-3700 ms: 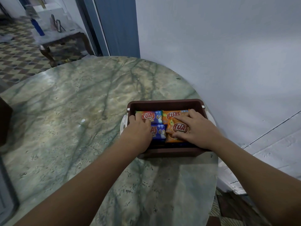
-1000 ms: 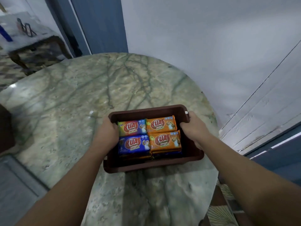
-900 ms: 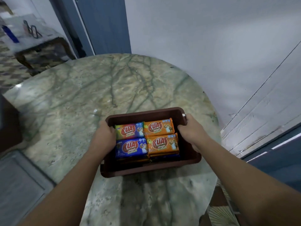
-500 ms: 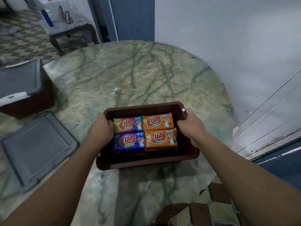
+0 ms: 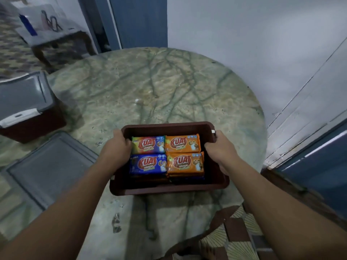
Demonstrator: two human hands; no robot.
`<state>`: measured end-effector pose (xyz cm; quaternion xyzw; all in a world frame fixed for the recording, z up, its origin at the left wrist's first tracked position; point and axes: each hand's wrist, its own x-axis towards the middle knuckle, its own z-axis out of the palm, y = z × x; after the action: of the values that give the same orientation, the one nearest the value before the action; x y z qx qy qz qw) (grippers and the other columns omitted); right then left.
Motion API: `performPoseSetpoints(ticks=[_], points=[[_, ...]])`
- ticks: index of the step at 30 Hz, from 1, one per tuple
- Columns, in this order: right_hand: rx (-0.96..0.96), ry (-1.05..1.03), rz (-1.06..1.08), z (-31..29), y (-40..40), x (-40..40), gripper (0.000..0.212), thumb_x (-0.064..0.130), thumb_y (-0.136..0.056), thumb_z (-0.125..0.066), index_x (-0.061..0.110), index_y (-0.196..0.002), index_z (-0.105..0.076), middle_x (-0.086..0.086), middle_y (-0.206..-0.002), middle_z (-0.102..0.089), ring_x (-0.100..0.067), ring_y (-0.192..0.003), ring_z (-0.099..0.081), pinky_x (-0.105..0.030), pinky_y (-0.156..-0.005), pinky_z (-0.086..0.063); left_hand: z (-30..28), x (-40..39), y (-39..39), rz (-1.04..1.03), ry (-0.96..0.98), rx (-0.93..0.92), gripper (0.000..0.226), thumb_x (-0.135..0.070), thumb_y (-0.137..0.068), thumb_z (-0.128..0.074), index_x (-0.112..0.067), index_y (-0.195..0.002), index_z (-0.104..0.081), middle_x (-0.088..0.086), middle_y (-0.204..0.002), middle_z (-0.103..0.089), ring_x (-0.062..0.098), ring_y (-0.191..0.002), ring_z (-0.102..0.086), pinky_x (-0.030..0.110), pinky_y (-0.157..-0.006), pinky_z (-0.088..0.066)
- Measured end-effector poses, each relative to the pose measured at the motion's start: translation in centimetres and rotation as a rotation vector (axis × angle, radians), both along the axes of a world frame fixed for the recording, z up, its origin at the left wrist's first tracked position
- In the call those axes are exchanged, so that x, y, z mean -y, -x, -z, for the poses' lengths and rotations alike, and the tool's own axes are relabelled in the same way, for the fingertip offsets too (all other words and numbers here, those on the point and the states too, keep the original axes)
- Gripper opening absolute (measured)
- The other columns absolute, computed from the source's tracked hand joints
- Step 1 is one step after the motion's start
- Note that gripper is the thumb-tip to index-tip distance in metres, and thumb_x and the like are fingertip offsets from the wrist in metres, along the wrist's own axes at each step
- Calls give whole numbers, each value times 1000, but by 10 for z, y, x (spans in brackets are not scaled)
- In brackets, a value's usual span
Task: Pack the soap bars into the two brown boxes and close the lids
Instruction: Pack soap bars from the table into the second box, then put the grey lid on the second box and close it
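1. Brown box (image 5: 169, 186) gripped at both short ends: left hand (image 5: 117, 147) curled over the left rim, right hand (image 5: 218, 149) curled over the right rim.
2. Sits between the hands, on the marble table (image 5: 150, 87), close to its near edge.
3. Best kept level and moved with even pull from both sides, so the soap (image 5: 166, 155) stays flat.
4. Probably next: grey lid (image 5: 47, 169), lying flat just left of the left forearm.
5. Packed tight: four wrapped bars on top, two orange by the right hand, one blue and one multicoloured by the left, more layers dimly visible beneath.
6. Second box (image 5: 28, 109), lidded, further left.
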<state>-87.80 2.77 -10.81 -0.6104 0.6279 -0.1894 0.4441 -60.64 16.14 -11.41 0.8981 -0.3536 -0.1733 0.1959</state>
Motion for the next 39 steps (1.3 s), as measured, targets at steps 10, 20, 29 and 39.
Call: performPoseSetpoints(ticks=[10,20,29,39], points=[[-49,38,174,1,-18,-58,14,17,-89,-56,29,-96,-55,3,-92,-66,-22,-84,-65,-43,-77,-57,-1,-8,-28,131,66,23,17,-28,-104,-46,-12,-105,-41,1,-78,-48,13,-64,-44,36,-64,-37],[-36,32,202,-3,-19,-61,25,24,-93,-60,24,-114,-46,-2,-108,-63,-20,-90,-62,-44,-83,-56,2,-13,-24,114,95,77,25,-38,-105,-42,-14,-113,-44,11,-102,-62,21,-80,-61,37,-64,-46],[-131,728,145,-19,-49,-104,36,25,-90,-69,18,-123,-57,-17,-126,-48,-35,-119,-40,-35,-100,-25,-3,-40,-55,-95,461,19,41,-54,-103,-40,-16,-108,-52,9,-110,-56,26,-104,-55,38,-84,-40],[313,401,-327,-47,-245,-216,27,23,-94,-63,27,-119,-54,5,-101,-54,-14,-91,-56,-34,-84,-48,1,-117,-212,106,-30,208,17,-34,-91,-60,-19,-87,-57,11,-92,-63,34,-87,-61,40,-74,-51]])
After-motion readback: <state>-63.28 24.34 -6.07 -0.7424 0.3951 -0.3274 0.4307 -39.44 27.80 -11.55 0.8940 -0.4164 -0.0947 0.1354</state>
